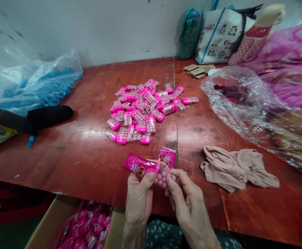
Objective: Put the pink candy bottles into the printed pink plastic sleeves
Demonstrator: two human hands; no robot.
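Fingers (149, 177) pinched, your left hand (139, 193) grips the pink sleeve (137, 164), right hand (188, 197) the candy bottle (162, 177) partway in, bare pile (142, 112) left on the surface (85, 155), probably wrapped ones (87, 224) boxed below.

Single view, head-worn, facing forward and down across the desk (93, 169) from the wearer's side. Hands (139, 195) close to lens at 6 o'clock, running off bottom edge; wall (119, 31) farther, at 12. Wide framing: plastic bag (45, 83) at 10, cloth (225, 167) at 4, carton (45, 219) cropped at 7.
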